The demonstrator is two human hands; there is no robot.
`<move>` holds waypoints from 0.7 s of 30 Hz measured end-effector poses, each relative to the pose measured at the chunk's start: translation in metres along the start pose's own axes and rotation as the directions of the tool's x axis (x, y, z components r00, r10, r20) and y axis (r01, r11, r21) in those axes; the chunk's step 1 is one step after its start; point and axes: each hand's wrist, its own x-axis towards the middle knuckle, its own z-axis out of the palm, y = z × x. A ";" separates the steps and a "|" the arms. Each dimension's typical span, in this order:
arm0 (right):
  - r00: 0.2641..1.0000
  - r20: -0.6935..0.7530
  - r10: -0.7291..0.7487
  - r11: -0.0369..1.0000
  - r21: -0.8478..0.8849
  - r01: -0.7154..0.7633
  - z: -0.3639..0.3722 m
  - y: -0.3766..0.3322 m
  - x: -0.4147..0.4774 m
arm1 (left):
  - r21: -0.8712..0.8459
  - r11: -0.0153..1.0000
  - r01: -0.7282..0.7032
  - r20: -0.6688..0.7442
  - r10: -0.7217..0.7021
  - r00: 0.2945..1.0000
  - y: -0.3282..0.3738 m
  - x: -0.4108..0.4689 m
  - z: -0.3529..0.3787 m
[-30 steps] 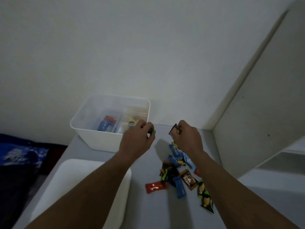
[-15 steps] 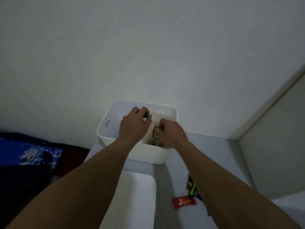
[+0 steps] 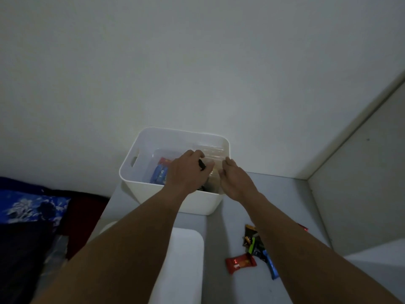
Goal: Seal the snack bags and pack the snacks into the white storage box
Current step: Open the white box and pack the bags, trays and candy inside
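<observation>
Desk (image 3: 280, 194): grey surface across the lower centre and lower right of the frame, set against a pale wall; white storage box (image 3: 197, 202): centre of the frame at the far end of the desk, open, with a handle slot in its left wall; white lid (image 3: 182, 270): flat at lower centre, just in front of the box

Left hand (image 3: 186, 172): over the box opening, grip narrow, pinching a small dark snack (image 3: 202, 165) between thumb and fingers; right hand (image 3: 236, 181): over the box's right near corner, grip wide, fingers relaxed, holding nothing that shows

Box contents: clear bags (image 3: 210, 150) at the back right; whether their seals are closed cannot be told; blue and red packs (image 3: 160, 172) lie left of centre on the floor of the box

Loose snacks (image 3: 255, 244): a small pile at lower right beside the right forearm; a red snack (image 3: 241, 262) lies just left of the pile

Step in hand, as judged: depositing the dark snack; lower it close to the contents before opening the grip; place it in a free gap, not on the bag seals; keep the right hand clear of the drop path; then return for the pile at lower right
</observation>
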 end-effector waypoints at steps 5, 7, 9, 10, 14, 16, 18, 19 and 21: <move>1.000 0.018 -0.022 1.000 0.018 0.022 -0.002 0.004 -0.010 | 0.020 1.000 -0.014 0.129 0.011 0.992 -0.005 -0.016 0.003; 0.999 0.037 -0.027 1.000 0.015 0.026 -0.004 0.008 -0.013 | 0.088 0.996 -0.033 0.157 0.019 0.987 -0.002 -0.022 0.002; 0.998 0.049 -0.030 0.999 0.016 0.029 -0.007 0.012 -0.016 | 0.145 0.989 -0.035 0.193 0.007 0.981 0.002 -0.026 0.002; 0.998 0.053 -0.033 0.999 0.018 0.032 -0.011 0.014 -0.019 | 0.154 0.988 -0.033 0.193 0.002 0.981 0.004 -0.028 0.002; 0.998 0.051 -0.028 1.000 0.013 0.027 -0.025 0.030 -0.033 | 0.153 0.986 -0.059 0.008 0.058 0.998 0.028 -0.046 -0.001; 0.998 0.056 -0.006 1.000 0.007 0.006 -0.029 0.045 -0.042 | 0.214 0.968 -0.132 -0.100 0.156 0.983 0.046 -0.067 0.004; 0.998 0.065 0.017 1.000 0.013 -0.018 -0.030 0.064 -0.053 | 0.228 0.954 -0.196 -0.148 0.233 0.961 0.064 -0.095 0.016; 0.997 0.067 0.028 0.999 0.018 -0.029 -0.029 0.075 -0.059 | 0.220 0.950 -0.223 -0.150 0.259 0.954 0.072 -0.108 0.026; 0.996 0.071 0.054 0.998 0.028 -0.057 -0.023 0.099 -0.072 | 0.204 0.946 -0.251 -0.111 0.277 0.955 0.084 -0.129 0.049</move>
